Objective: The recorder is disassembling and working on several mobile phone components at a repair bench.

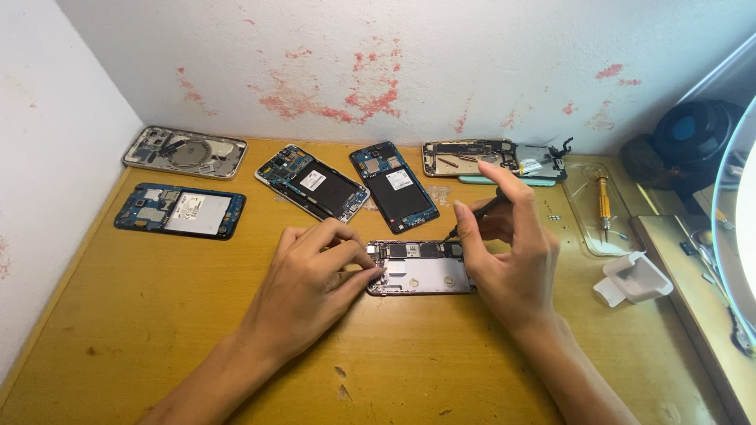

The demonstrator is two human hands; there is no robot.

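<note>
An opened phone (424,269) with its back off lies flat on the wooden table (157,315), metal plate and circuit board showing. My left hand (315,279) rests on the table and pinches the phone's left end with thumb and fingers. My right hand (508,252) sits at the phone's right end and holds a thin dark screwdriver (475,214) between thumb and forefinger. The tool slants down to the left, its tip at the phone's upper edge near the board.
Several other stripped phones lie behind: a silver frame (185,152), a blue board phone (180,210), two open phones (313,182) (393,186), one in parts (492,160). To the right sit a clear tray with a yellow screwdriver (602,205) and a white plastic piece (634,279).
</note>
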